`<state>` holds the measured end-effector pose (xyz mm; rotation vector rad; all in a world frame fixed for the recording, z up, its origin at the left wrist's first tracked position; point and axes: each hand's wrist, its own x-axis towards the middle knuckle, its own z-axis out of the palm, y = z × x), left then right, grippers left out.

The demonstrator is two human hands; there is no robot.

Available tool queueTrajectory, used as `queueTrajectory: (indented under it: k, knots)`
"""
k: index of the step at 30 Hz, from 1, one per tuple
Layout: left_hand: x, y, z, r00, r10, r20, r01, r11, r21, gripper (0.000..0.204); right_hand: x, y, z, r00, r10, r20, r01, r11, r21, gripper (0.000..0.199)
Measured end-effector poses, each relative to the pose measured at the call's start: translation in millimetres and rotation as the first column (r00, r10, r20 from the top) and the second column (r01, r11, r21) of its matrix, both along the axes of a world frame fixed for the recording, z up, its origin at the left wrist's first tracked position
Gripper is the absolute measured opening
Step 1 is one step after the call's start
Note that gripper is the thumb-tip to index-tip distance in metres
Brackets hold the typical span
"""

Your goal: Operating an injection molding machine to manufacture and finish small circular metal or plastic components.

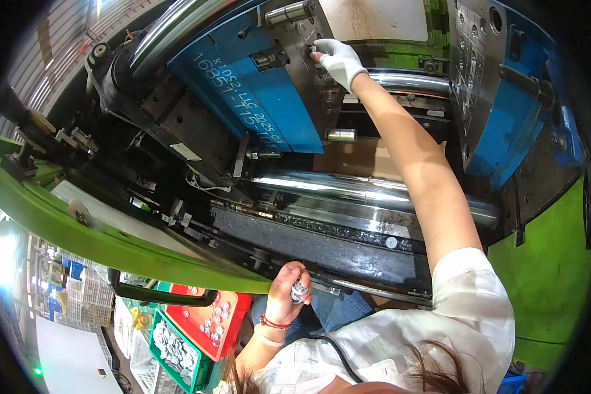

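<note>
My right hand, in a white glove, reaches up to the face of the blue-sided mould half on the left. Its fingers are pinched together against the metal; what they hold there, if anything, is too small to make out. My left hand is bare, with a red cord at the wrist, and stays low by the machine's front edge. Its fingers are curled round small grey round plastic parts. Across the gap stands the other mould half, its cavities facing the first.
Polished tie bars cross the gap below my right arm. One pale disc lies on the dark machine ledge. A green sliding door with a black handle is at the left. Beneath it, a red tray and green crate hold grey parts.
</note>
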<state>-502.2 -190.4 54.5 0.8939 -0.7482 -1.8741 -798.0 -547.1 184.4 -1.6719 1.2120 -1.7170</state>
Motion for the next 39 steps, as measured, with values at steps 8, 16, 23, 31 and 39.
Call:
queueTrajectory:
  k: [8, 16, 23, 31, 39]
  knots:
    - [2.0, 0.4, -3.4, 1.0, -0.016, -0.009, 0.016, 1.0, 0.014, 0.015, -0.5, -16.0, 2.5, 0.994, -0.092, -0.054, 0.093, 0.996, 0.007, 0.039]
    - [2.0, 2.2, -7.2, 0.999, -0.021, -0.039, 0.022, 0.999, 0.023, 0.017, 38.3, 25.7, -18.5, 0.797, -0.454, -0.397, 0.437, 0.889, -0.139, 0.051]
    - [-17.9, -2.4, 2.1, 0.994, -0.104, -0.027, 0.104, 0.995, 0.0, 0.014, 27.5, 73.9, -6.5, 0.864, -0.415, -0.284, 0.35, 0.902, -0.252, 0.05]
    - [-18.8, -18.8, -1.0, 0.982, 0.186, -0.019, -0.183, 0.978, 0.104, 0.022, 113.5, 262.7, -30.6, 0.074, 0.72, -0.69, -0.641, 0.564, 0.521, 0.03]
    - [-12.3, -17.9, -7.0, 0.949, 0.164, -0.267, -0.11, 0.972, 0.207, 0.027, 113.2, 272.7, -48.6, 0.208, 0.636, -0.743, -0.66, 0.652, 0.373, 0.024]
